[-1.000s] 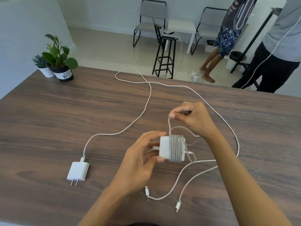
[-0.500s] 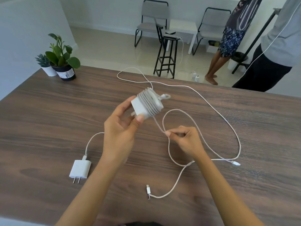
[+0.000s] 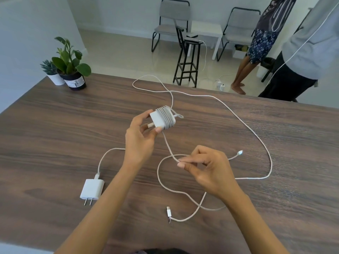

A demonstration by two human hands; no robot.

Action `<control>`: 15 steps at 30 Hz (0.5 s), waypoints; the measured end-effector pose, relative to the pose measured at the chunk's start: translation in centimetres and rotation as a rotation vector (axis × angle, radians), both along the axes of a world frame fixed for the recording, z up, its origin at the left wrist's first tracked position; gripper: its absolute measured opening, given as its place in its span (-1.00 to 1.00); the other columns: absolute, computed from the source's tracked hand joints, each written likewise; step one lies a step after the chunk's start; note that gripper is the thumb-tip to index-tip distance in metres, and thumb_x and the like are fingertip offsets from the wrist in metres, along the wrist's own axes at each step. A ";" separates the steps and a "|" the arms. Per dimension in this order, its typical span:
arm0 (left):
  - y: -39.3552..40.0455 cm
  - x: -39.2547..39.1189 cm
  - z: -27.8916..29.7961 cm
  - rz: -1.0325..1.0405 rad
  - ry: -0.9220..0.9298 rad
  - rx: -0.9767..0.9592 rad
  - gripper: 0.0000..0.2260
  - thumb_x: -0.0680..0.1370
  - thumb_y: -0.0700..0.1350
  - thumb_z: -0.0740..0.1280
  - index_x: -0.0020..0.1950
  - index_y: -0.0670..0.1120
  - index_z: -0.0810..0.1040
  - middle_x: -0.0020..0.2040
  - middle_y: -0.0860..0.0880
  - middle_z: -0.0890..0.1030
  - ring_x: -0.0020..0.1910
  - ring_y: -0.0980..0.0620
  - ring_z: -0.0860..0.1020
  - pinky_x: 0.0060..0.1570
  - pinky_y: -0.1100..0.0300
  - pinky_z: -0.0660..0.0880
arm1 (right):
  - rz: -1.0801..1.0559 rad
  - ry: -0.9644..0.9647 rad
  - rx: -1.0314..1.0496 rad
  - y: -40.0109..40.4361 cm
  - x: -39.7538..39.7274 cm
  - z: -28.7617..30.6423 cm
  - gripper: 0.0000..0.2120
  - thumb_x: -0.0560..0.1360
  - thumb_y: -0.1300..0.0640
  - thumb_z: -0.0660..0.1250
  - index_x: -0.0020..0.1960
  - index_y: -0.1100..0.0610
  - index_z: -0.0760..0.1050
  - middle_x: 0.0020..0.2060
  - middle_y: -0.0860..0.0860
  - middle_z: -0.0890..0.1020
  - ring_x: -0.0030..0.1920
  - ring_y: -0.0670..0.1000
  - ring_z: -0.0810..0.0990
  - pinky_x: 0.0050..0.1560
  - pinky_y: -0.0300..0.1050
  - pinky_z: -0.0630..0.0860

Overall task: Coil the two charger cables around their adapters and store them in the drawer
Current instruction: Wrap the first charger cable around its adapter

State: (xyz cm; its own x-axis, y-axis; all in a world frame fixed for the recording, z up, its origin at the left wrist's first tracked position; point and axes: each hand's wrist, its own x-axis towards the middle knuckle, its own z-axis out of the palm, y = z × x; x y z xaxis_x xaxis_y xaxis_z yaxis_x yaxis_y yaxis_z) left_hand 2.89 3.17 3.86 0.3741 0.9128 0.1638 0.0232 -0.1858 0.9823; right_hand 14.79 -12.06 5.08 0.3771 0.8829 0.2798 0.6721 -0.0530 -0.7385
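Wrapped adapter: raised off the table in my left hand; its prongs point down and toward me, into my palm, and its long axis runs up and away toward the far right. Several turns of cable circle the far half of its body.
Left hand: reaches forward, palm turned right, fingers on the adapter's far-left edge and thumb on its near corner, gripping the bare plug end.
Free cable: leaves the adapter's near side and slants down to my right hand, then loops on the table to the left of and below that hand, ending in a connector near my right forearm.
Right hand: lower and nearer me than the left, back of the hand up, thumb and forefinger pinching the free cable, the other fingers curled.
Second adapter: flat on the table, left of my left forearm, prongs pointing toward me, long axis near to far.
Second cable: runs from that adapter under my left wrist, out past both hands in a wide arc, and back to a plug tip just right of my right hand.
Potted plants: far left corner of the table, well away from both hands.
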 end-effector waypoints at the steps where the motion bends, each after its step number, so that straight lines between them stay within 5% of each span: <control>1: -0.1 0.0 -0.2 -0.003 0.019 0.014 -0.56 0.47 -0.33 0.40 0.32 -0.10 0.44 0.24 -0.06 0.53 0.09 0.03 0.59 0.09 0.14 0.54 | 0.003 -0.009 0.019 -0.1 0.1 0.4 -0.86 0.34 -0.04 0.47 -0.10 -0.15 0.65 -0.38 -0.13 0.54 -0.35 -0.09 0.55 -0.27 -0.01 0.52; 8: -2.1 -0.2 -1.1 -0.087 0.092 0.125 -0.53 0.41 -0.41 0.42 0.24 -0.04 0.50 0.18 -0.03 0.54 0.04 0.23 0.58 -0.02 0.44 0.49 | -0.015 -0.126 0.086 0.9 1.6 3.4 -0.95 0.35 0.02 0.47 -0.18 -0.08 0.68 -0.39 -0.10 0.56 -0.33 -0.05 0.58 -0.28 0.01 0.52; 12: -3.1 -1.1 -1.8 -0.161 0.071 0.094 -0.47 0.39 -0.44 0.42 0.22 0.04 0.49 0.19 -0.02 0.53 0.05 0.13 0.60 0.04 0.30 0.54 | -0.061 -0.179 0.121 2.3 2.4 3.9 -0.97 0.36 0.01 0.46 -0.21 -0.10 0.68 -0.37 -0.10 0.56 -0.34 -0.05 0.55 -0.30 0.01 0.51; 15: -4.5 -1.6 -2.0 -0.207 0.103 0.107 -0.47 0.39 -0.42 0.44 0.26 0.01 0.50 0.19 0.03 0.54 0.02 0.14 0.60 0.02 0.38 0.50 | -0.081 -0.183 0.152 3.3 2.6 3.6 -0.94 0.36 0.06 0.49 -0.23 -0.11 0.68 -0.37 -0.11 0.55 -0.36 -0.10 0.51 -0.32 0.00 0.50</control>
